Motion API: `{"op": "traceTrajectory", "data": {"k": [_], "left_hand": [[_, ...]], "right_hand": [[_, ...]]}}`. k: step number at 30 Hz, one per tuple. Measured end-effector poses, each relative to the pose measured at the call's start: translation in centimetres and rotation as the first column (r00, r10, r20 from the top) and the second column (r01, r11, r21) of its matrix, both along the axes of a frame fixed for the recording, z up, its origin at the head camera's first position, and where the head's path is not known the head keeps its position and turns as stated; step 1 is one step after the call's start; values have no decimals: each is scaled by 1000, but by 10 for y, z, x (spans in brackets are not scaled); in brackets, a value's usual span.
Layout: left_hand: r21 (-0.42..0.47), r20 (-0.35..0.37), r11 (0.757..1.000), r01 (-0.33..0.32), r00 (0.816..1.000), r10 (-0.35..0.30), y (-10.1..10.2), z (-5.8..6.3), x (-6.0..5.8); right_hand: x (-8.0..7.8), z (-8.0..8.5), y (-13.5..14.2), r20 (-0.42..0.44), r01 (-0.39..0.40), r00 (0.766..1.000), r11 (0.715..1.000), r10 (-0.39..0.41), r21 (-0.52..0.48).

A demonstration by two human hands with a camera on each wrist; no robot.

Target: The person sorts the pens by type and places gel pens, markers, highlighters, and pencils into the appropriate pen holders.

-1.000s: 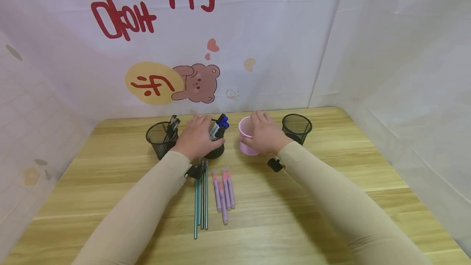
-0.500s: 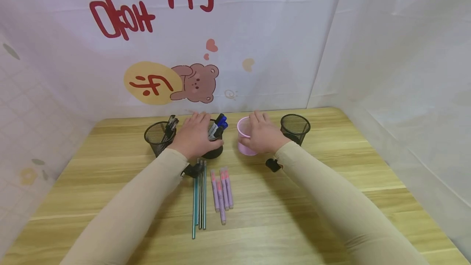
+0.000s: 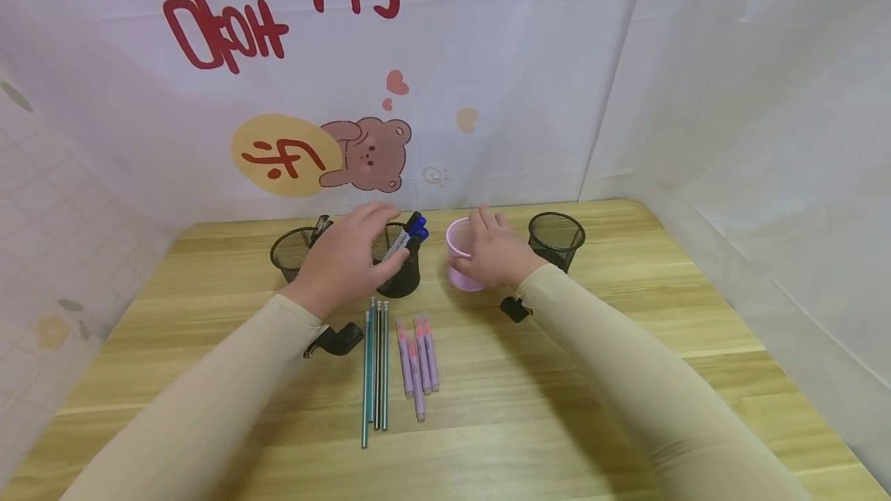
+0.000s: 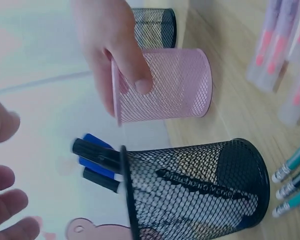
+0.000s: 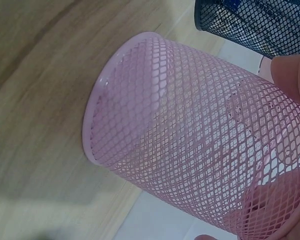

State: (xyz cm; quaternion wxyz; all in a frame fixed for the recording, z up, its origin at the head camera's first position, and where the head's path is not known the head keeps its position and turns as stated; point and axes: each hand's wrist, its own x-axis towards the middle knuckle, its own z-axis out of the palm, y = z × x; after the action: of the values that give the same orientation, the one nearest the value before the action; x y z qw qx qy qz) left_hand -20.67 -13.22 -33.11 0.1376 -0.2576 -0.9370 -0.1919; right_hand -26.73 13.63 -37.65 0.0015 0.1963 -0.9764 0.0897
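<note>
My right hand (image 3: 497, 252) grips a pink mesh pen holder (image 5: 190, 130) at its rim, the thumb outside in the left wrist view. The holder stands upright on the wooden table. To its left is a black mesh pen holder (image 3: 400, 282) with blue- and black-capped markers (image 3: 414, 232) in it. My left hand (image 3: 344, 261) hovers at that holder's left side, fingers spread and holding nothing. In the left wrist view, its fingertips (image 4: 10, 205) are apart from the markers and the mesh.
Another black mesh holder (image 3: 284, 250) with dark pens stands partly behind my left hand. A further black mesh holder (image 3: 557, 234) stands right of the pink one. Several teal and black pencils (image 3: 377, 377) and several purple pens (image 3: 418, 369) with pinkish caps lie in front. A printed curtain (image 3: 529, 99) hangs behind.
My left hand has come away from the black holder with the markers, moving left and toward me with its fingers spreading. My right hand keeps its grip on the pink holder.
</note>
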Motion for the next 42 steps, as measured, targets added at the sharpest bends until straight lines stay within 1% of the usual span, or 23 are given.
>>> {"op": "traceTrajectory", "data": {"k": [2, 3, 5, 8, 9, 11, 13, 16, 20, 26, 27, 30, 35, 38, 42], "left_hand": [[-2, -37, 1000, 14, 999, -14, -3, 4, 8], [-7, -42, 1000, 12, 999, -12, -5, 5, 12], [-24, -16, 1000, -2, 1000, 2, -8, 7, 19], [-91, 87, 995, -42, 995, 51, -12, 8, 27], [-128, 124, 990, -55, 990, 71, -13, 6, 29], [-203, 199, 977, -69, 974, 110, -17, 3, 31], [-270, 256, 960, -75, 956, 147, -20, -4, 31], [-342, 304, 937, -68, 936, 178, -25, -15, 28], [-382, 348, 923, -45, 918, 189, -28, -29, 23], [-413, 444, 911, 1, 873, 201, -30, -43, 17], [-415, 454, 910, 7, 868, 201, -30, -44, 16], [-416, 468, 909, 23, 863, 192, -30, -47, 15], [-414, 481, 908, 56, 861, 167, -29, -50, 13], [-415, 488, 907, 64, 857, 163, -29, -52, 13], [-413, 487, 908, 68, 859, 158, -30, -56, 13]], "right_hand": [[-1, -1, 0, 2, 4, 1000, 1000, -4, -4], [-2, -1, 0, 3, 6, 1000, 1000, -6, -7], [-3, -1, 0, 6, 13, 1000, 1000, -13, -10], [-3, -1, 0, 15, 25, 1000, 1000, -25, -13], [-3, 0, 0, 16, 27, 1000, 1000, -27, -14], [-3, 0, 0, 23, 28, 999, 1000, -28, -12], [-3, 1, 0, 27, 26, 999, 1000, -26, -9], [-3, 1, 0, 33, 28, 999, 1000, -28, -1], [-4, 0, 1, 42, 42, 998, 999, -42, 4], [-4, -1, 0, 56, 52, 997, 999, -52, -7], [-3, -1, 0, 56, 53, 997, 999, -53, -6], [-2, 0, -1, 57, 56, 997, 998, -56, -4], [-2, -1, -2, 49, 49, 998, 999, -49, -3], [-2, -1, -2, 42, 42, 998, 999, -42, -5], [-1, 0, -3, 39, 39, 998, 999, -39, -7]]}}
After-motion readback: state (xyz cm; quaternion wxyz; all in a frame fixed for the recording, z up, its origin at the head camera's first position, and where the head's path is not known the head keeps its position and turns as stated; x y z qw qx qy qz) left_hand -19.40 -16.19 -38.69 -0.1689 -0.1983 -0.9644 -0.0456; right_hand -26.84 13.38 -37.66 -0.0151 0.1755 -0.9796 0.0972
